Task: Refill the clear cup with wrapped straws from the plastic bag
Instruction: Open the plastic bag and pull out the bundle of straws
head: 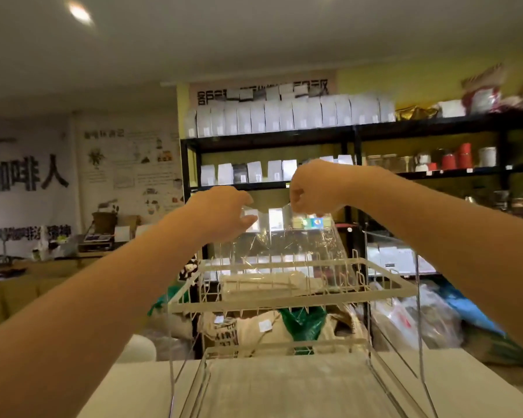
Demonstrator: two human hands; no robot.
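Both hands up: left hand & right hand each pinch top edge of clear crinkly plastic bag; its paper-wrapped straws lie on white wire rack, upper tier.

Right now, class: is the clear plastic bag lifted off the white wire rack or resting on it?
Resting: both hands pinch its top, but the bag's straw-filled bottom sits on the rack.

A coffee shop's storage corner: black shelves carry rows of white coffee pouches and red canisters, burlap sacks sit below, coffee posters cover the wall
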